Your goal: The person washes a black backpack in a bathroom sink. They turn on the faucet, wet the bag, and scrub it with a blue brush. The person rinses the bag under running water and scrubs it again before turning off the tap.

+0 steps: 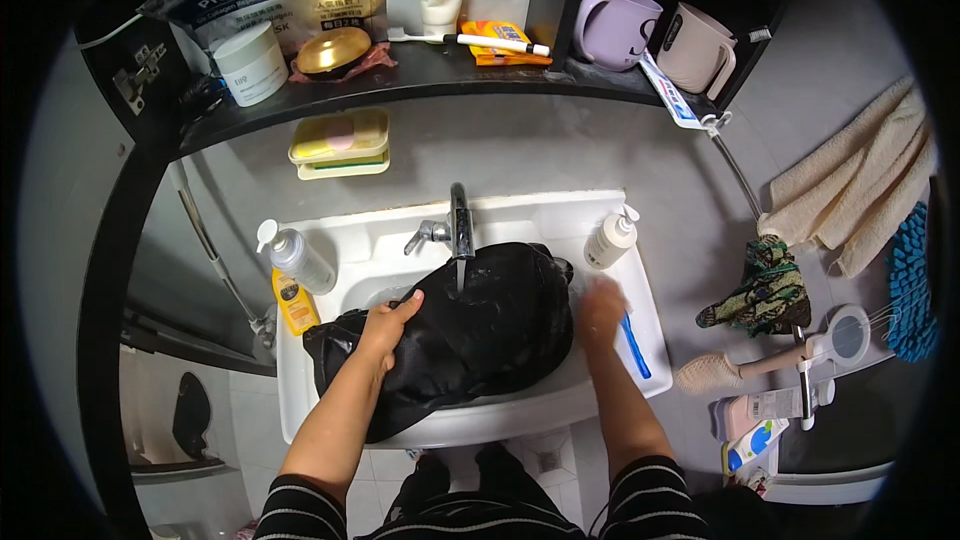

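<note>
A wet black fabric bag (pixel 490 330) fills the white sink (pixel 650 360) and overhangs its front edge on the left. Water from the chrome faucet (pixel 460 225) runs onto the bag. My left hand (pixel 385 328) grips the bag's left part, thumb on top, the other fingers mostly hidden. Off the bag's right side is my right hand (pixel 602 305), smeared by motion, so its fingers cannot be made out. Close beside it, a blue-handled brush (pixel 636 348) lies on the sink's right rim.
A white pump bottle (pixel 611 238) stands at the sink's back right. On the left rim are a clear pump bottle (pixel 300 260) and a yellow bottle (pixel 294 302). Above, a black shelf (pixel 420 85) holds mugs and toiletries. Towels (pixel 850 175) hang at right.
</note>
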The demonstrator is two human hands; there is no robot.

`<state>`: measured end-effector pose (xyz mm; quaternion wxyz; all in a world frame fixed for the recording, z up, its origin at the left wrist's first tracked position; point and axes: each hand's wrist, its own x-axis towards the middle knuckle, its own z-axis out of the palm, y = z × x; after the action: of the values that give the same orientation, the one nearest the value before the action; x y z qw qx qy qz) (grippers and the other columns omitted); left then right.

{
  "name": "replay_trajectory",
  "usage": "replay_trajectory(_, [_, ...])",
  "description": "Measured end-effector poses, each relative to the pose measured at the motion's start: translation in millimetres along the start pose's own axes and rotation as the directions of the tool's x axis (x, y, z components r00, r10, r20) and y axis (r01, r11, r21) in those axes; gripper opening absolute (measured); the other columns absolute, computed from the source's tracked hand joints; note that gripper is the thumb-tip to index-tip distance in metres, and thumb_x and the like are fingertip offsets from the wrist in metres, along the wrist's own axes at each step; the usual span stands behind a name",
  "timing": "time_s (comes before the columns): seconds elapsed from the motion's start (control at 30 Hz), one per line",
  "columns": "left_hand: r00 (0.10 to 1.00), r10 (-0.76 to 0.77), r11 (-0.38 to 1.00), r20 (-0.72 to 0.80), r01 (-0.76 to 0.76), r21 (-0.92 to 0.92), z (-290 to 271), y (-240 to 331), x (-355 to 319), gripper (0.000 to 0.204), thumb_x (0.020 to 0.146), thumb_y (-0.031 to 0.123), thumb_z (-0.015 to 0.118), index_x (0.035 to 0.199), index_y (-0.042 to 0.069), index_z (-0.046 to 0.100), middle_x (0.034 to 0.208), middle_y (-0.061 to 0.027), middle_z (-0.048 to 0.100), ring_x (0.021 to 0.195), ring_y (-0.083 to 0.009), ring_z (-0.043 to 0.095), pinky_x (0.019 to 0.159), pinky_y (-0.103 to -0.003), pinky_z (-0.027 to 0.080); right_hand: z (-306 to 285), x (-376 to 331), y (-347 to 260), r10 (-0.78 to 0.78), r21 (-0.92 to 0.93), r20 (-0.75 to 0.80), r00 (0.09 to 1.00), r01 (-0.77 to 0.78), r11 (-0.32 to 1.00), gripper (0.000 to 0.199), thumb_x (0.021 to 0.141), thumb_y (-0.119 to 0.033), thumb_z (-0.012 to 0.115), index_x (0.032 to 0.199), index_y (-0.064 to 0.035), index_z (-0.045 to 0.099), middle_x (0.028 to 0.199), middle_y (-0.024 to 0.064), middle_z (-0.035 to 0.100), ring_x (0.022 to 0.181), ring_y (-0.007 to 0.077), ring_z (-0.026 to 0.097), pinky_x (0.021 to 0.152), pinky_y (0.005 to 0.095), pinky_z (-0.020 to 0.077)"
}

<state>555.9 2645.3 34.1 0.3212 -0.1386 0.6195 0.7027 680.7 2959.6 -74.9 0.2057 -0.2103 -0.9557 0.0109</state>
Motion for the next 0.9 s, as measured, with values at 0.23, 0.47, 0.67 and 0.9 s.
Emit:
replay_trajectory(0.23, [0.995, 0.085, 0.986, 0.044, -0.091, 0.141, 7, 3, 4, 0.039, 0.080, 0.024, 0.077, 0.098, -0.007, 0.062, 0.086, -0.0137, 0.068, 0.070, -0.0198, 0.066, 0.063, -0.030, 0.054, 24, -64, 90, 0.435, -0.189, 0.216, 0.874, -0.400, 0.897, 0.069, 0.086, -0.010, 0.054, 0.148, -0.0202, 0.024, 0.105, 0.0139, 0.056, 0.091, 0.0349, 0.058, 0.074, 0.0449, 0.0491])
replay_trajectory(0.47, [0.995, 0.084, 0.982, -0.050, -0.074, 0.172, -1, -9, 15, 0.033, 0.082, 0.020, 0.074, 0.097, -0.007, 0.062, 0.083, -0.0132, 0.068, 0.067, -0.0200, 0.066, 0.059, -0.030, 0.053, -50, -39, -112, -0.069, 0.509, 0.104, 0.992, 0.006, 0.861, 0.055, 0.092, -0.029, 0.058, 0.143, -0.0188, 0.039, 0.083, 0.0153, 0.059, 0.075, 0.0337, 0.062, 0.064, 0.0443, 0.0510])
replay_trajectory(0.67, [0.991, 0.136, 0.970, -0.001, -0.133, 0.203, -3, -22, 14, 0.027, 0.082, 0.016, 0.073, 0.095, -0.006, 0.064, 0.080, -0.0126, 0.068, 0.061, -0.0194, 0.063, 0.057, -0.030, 0.051, -22, 5, -101, 0.131, 0.318, 0.372, 0.919, -0.259, 0.912, 0.046, 0.096, -0.038, 0.047, 0.139, -0.0222, 0.043, 0.089, 0.0215, 0.063, 0.080, 0.0403, 0.063, 0.069, 0.0512, 0.0483])
replay_trajectory(0.9, [0.962, 0.273, 0.898, 0.013, -0.259, 0.356, -13, -39, 18, 0.032, 0.080, 0.023, 0.075, 0.093, -0.005, 0.067, 0.067, -0.0076, 0.065, 0.057, -0.0141, 0.059, 0.057, -0.028, 0.048, -61, -8, -152, -0.128, 0.438, 0.402, 0.907, -0.068, 0.897, 0.048, 0.096, -0.037, 0.048, 0.141, -0.0240, 0.039, 0.088, 0.0236, 0.063, 0.084, 0.0413, 0.063, 0.073, 0.0518, 0.0484])
